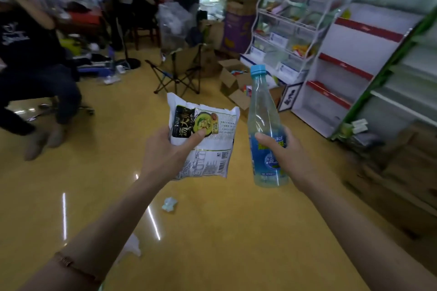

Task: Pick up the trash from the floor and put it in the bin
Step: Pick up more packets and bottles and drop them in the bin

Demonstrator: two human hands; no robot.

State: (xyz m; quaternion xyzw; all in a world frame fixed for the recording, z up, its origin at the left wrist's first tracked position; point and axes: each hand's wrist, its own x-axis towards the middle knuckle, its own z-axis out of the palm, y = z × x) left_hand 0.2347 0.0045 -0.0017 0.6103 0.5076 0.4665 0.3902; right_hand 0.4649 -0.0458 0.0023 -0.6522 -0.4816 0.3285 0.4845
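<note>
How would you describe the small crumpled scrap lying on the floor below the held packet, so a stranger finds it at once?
Start with the glossy yellow floor between the person's two forearms. Just below the food packet in the left hand lies a small crumpled wad. It is pale blue-green, unlike the larger white scrap nearer the left forearm.

Bare forearms, no sleeves, thin rose-gold bracelet (71,264) on left wrist
</note>
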